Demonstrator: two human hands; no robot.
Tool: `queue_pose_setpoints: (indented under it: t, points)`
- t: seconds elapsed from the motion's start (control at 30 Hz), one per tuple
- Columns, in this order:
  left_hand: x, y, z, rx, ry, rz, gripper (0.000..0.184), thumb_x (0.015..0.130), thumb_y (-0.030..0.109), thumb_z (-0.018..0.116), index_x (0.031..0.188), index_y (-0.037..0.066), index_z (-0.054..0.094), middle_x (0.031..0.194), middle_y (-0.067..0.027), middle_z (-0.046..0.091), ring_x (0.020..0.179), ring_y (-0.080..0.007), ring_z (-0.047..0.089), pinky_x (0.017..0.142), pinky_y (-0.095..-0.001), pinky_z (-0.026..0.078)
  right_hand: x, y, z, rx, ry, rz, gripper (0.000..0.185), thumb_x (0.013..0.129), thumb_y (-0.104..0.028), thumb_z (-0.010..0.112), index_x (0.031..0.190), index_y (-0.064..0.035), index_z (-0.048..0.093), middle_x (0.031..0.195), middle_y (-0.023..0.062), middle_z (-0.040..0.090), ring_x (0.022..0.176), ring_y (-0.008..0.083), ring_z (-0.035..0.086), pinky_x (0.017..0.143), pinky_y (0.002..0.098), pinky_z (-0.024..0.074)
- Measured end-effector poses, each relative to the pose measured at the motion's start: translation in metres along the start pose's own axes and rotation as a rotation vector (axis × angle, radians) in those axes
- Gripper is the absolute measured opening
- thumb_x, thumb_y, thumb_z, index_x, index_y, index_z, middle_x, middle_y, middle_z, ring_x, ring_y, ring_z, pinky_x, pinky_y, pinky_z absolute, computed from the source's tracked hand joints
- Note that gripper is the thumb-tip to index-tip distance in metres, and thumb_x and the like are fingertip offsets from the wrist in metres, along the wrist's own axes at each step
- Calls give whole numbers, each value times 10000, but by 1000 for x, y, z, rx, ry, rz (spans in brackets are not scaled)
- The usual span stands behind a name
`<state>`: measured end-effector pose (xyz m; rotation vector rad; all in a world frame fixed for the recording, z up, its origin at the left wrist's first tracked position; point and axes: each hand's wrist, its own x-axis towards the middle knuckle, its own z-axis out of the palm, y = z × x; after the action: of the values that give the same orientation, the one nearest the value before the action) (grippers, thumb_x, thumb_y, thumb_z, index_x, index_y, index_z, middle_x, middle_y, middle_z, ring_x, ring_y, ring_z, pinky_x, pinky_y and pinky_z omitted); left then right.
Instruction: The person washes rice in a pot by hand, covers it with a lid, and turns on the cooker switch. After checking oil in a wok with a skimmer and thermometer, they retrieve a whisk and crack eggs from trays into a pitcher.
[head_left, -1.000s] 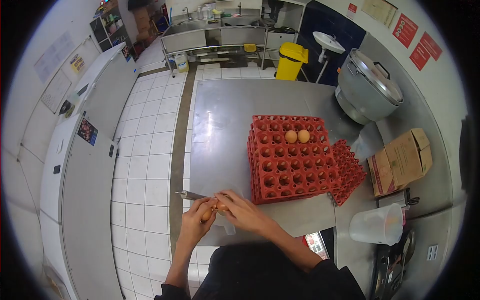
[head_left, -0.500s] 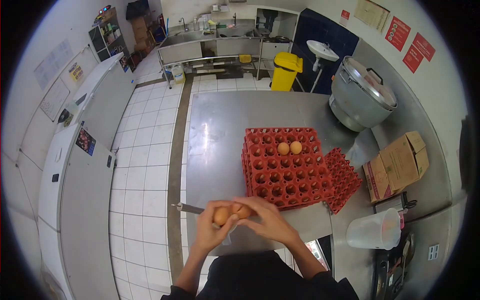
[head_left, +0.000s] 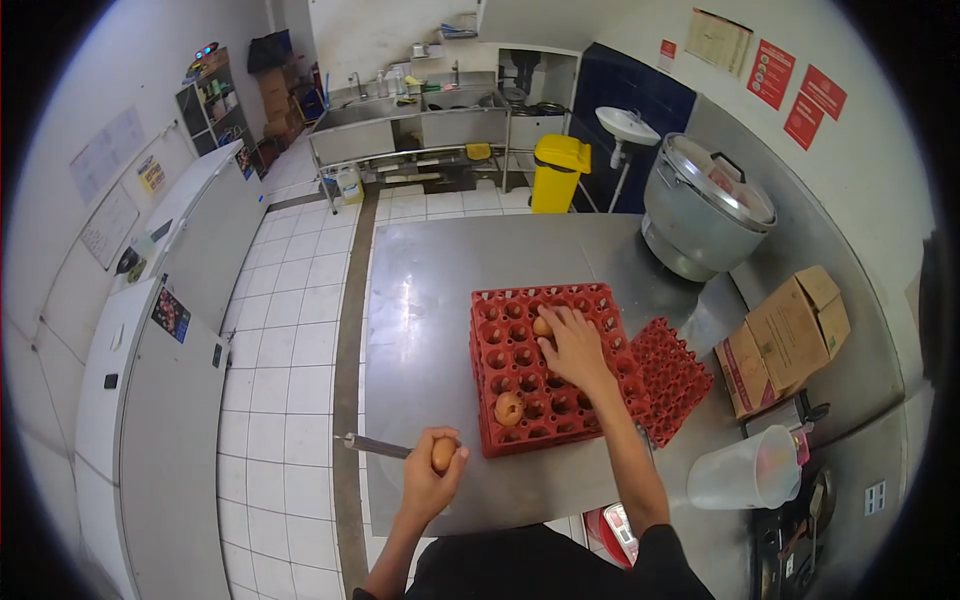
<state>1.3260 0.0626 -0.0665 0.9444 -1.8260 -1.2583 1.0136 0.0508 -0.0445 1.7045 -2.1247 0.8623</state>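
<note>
My left hand point(head_left: 432, 472) is closed around a brown egg point(head_left: 443, 454) above the table's near left part. A thin grey rod point(head_left: 375, 445) points left from beside that hand, past the table edge; whether I grip it cannot be told. My right hand point(head_left: 575, 350) reaches over the stacked red egg trays point(head_left: 490, 385), fingers spread and curved. Between its thumb and index finger a brown egg point(head_left: 542, 326) sits in the top tray, and the hand covers the cups to its right. A broken brown eggshell point(head_left: 509, 408) rests at the tray's near left corner.
Another red tray point(head_left: 675, 375) leans right of the stack on the steel table point(head_left: 420, 300). Farther right stand a cardboard box point(head_left: 785, 340), a translucent plastic container point(head_left: 740, 470) and a large lidded pot point(head_left: 708, 205). A yellow bin point(head_left: 558, 175) stands behind the table.
My hands have parted. The right moved forward from the left onto the eggs in the tray. A broken eggshell now sits in the near left corner; the left hand still holds an egg.
</note>
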Motion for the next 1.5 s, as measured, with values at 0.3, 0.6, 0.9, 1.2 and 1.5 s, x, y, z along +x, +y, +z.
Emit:
queue_pose_setpoints:
  t: [0.3, 0.6, 0.9, 1.2, 1.5]
  points:
    - [-34, -24, -10, -268, 9, -193, 238, 1010, 145, 508, 1207, 18, 549, 1068, -136, 649, 988, -223, 623, 896, -334, 484, 41, 7, -17, 145, -584, -20, 384, 791, -101, 717, 1097, -82, 485, 1069, 152, 577, 983, 399, 602, 833, 486, 485]
    - [-17, 0, -18, -115, 117, 63, 399, 945, 116, 626, 1312, 8, 514, 1213, -188, 633, 1096, -273, 620, 935, -358, 482, -6, -46, -28, 1055, -164, 457, 381, 903, -183, 597, 1225, -114, 405, 1022, 148, 576, 758, 272, 636, 702, 385, 529]
    - [-33, 12, -25, 330, 339, 369, 481, 858, 53, 681, 1312, -38, 548, 1238, -230, 623, 1107, -343, 621, 953, -422, 488, -120, -219, 2, 1901, -363, 1001, 378, 996, -326, 427, 1331, -151, 413, 1147, 90, 566, 927, 147, 541, 757, 302, 418]
    - [-41, -19, -23, 229, 489, 211, 460, 873, 71, 690, 1303, -39, 569, 1227, -216, 632, 1101, -342, 619, 939, -410, 493, -137, -219, 29, 1818, -419, 996, 350, 997, -289, 410, 1314, -146, 445, 1147, 52, 540, 980, 141, 519, 812, 300, 414]
    - [-31, -24, -34, -187, 281, -19, 464, 917, 91, 696, 1348, 12, 543, 1162, -179, 625, 1097, -255, 626, 893, -366, 534, -125, -183, 39, 1443, -561, 593, 358, 948, -126, 561, 1298, -68, 506, 1116, 61, 593, 971, 154, 594, 844, 279, 490]
